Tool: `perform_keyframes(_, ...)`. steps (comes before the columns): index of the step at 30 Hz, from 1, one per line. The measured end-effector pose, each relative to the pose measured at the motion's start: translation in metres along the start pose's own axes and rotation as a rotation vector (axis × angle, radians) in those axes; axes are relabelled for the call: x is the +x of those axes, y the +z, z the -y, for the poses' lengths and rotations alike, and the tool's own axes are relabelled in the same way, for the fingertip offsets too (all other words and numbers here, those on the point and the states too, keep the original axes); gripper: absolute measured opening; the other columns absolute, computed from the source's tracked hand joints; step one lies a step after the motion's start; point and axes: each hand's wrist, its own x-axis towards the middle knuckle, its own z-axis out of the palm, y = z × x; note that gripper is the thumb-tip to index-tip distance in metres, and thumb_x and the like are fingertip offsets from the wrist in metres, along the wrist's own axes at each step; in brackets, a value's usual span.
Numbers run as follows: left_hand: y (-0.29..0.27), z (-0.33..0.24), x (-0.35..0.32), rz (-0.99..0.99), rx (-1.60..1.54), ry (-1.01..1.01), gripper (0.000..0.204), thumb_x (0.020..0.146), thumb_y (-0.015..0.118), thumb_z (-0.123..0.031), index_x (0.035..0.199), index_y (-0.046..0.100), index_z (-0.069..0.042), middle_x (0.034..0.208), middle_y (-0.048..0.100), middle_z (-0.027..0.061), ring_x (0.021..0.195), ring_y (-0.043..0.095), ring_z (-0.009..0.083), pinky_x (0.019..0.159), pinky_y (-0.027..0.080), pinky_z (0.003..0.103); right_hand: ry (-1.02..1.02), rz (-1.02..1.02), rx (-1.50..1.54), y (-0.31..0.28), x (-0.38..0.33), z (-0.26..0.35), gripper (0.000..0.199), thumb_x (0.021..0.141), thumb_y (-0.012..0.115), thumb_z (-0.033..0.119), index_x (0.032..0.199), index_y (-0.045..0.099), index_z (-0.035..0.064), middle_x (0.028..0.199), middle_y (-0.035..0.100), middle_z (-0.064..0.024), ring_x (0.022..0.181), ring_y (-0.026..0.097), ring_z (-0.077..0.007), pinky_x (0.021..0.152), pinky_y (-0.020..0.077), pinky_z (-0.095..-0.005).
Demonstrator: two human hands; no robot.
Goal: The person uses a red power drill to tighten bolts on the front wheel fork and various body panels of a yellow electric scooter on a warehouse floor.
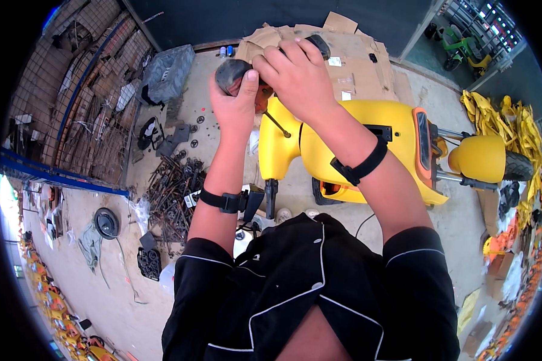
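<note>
My left hand (236, 103) is closed round a dark, rounded object (230, 75) with a red edge, thumb up along its side. Right beside it, my right hand (298, 75) has its fingers curled over something hidden beneath them. A black blocky piece (318, 46) shows past those fingers; whether it belongs to the dark object I cannot tell. Below both hands stands a yellow scooter (349, 132) with a black handlebar grip (271, 198) pointing towards me. A thin black stem (277, 124) rises from its handlebar cover towards my left hand.
Flattened cardboard (367, 72) lies beyond the scooter. On the floor to the left are a heap of dark metal parts (176, 186), a grey crate (167, 75) and a black wheel (106, 223). A wire-mesh cage (72, 90) stands far left. Yellow panels (506, 120) are piled right.
</note>
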Motion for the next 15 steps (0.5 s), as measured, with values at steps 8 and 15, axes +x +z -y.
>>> perform_keyframes(8,-0.001,-0.018,-0.031,0.026,0.015,-0.103,0.039,0.089,0.080,-0.016,0.118,0.057,-0.004,0.107,0.066,0.0050,0.092,0.063,0.0114,0.080,0.053,0.029,-0.060,0.091,0.263,-0.028,-0.010,-0.010,0.041,0.082,0.066,0.013,0.122,0.061,0.0201,0.127,0.057,-0.0020,0.127,0.049,-0.0243,0.113,0.0356,-0.0419)
perform_keyframes(15,-0.013,-0.048,-0.069,0.091,0.169,-0.200,0.042,0.083,0.084,-0.013,0.117,0.061,0.000,0.101,0.070,0.0073,0.082,0.068,0.0145,0.075,0.055,0.029,0.186,0.209,0.508,-0.096,-0.106,-0.060,0.066,0.079,0.074,0.017,0.141,0.052,0.0180,0.143,0.048,-0.0119,0.136,0.042,-0.0355,0.114,0.0339,-0.0489)
